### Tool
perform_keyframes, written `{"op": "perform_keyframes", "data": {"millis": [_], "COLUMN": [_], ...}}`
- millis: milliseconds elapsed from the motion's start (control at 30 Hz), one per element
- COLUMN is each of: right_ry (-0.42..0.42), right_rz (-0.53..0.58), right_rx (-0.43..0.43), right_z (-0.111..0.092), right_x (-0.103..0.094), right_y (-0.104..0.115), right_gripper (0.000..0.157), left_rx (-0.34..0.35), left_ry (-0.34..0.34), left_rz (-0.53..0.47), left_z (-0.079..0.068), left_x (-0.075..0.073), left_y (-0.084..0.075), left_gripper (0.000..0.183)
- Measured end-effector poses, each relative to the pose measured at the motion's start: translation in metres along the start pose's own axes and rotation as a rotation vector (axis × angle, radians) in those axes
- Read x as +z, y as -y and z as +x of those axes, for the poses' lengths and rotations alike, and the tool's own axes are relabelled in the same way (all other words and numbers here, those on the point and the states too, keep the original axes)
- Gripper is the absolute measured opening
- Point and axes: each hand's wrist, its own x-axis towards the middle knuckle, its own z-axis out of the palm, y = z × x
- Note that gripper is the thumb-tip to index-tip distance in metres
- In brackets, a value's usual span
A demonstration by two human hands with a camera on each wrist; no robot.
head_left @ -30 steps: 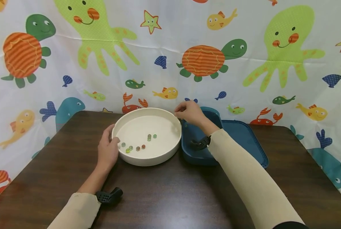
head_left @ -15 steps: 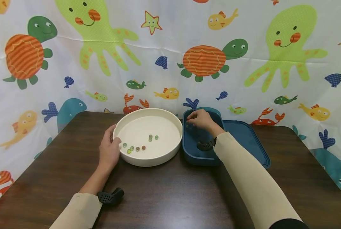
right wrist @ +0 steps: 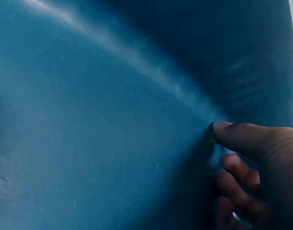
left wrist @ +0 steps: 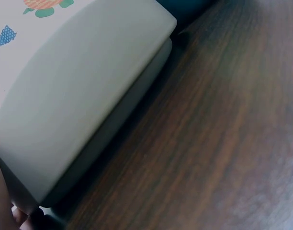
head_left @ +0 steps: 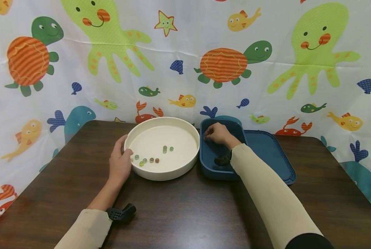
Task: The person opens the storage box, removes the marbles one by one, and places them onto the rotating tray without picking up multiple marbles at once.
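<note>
My left hand (head_left: 120,162) grips the near left side of a round cream dish (head_left: 165,175), thumb over the rim and fingers outside. Several small glass marbles (head_left: 151,160), clear green, yellow-green and brownish, lie on the dish floor. To the right, my right hand (head_left: 218,134) reaches down into a deep blue plastic container (head_left: 208,166). The right wrist view shows its thumb and fingertips pinching a small greenish marble (right wrist: 211,140) low against the container's inner corner. The fingers partly hide this marble.
A flat blue lid (head_left: 266,152) lies right of the container, partly behind it. The dish and container stand side by side on a dark wooden table (head_left: 179,211). A curtain with sea animals (head_left: 179,41) hangs behind the table.
My right hand has moved from the dish's right rim into the blue container and down to its floor. The left hand keeps hold of the dish, and the marbles in it lie still.
</note>
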Motion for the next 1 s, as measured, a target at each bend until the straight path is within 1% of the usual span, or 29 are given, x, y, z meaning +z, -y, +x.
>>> {"op": "perform_keyframes", "data": {"millis": [200, 333, 433, 600, 700, 867, 1000], "right_ry": [-0.023, -0.053, -0.063, -0.078, -0.083, -0.054, -0.035], "right_rz": [0.009, 0.051, 0.1, 0.166, 0.162, 0.165, 0.19], "right_rx": [-0.012, -0.037, -0.043, -0.066, -0.105, -0.156, -0.171], "right_z": [-0.003, -0.007, -0.011, -0.018, -0.021, -0.022, -0.02], "right_x": [-0.005, -0.018, -0.029, -0.042, -0.044, -0.037, -0.027], "right_y": [-0.001, 0.001, 0.008, 0.029, 0.045, 0.073, 0.089], "right_gripper": [0.024, 0.024, 0.026, 0.027, 0.027, 0.024, 0.021], "left_rx": [0.003, 0.01, 0.008, -0.003, -0.005, -0.011, -0.006], "left_ry": [0.003, 0.004, 0.004, 0.005, 0.006, 0.005, 0.006], "left_rz": [-0.007, 0.003, 0.007, 0.007, 0.007, 0.006, 0.01], "left_z": [-0.001, 0.0, 0.001, 0.001, 0.001, 0.001, 0.003], "left_x": [0.001, 0.002, 0.001, -0.002, -0.002, -0.002, 0.0], "left_y": [0.0, 0.001, 0.001, 0.001, 0.001, 0.002, 0.001], "left_gripper": [0.063, 0.062, 0.062, 0.064, 0.064, 0.064, 0.064]}}
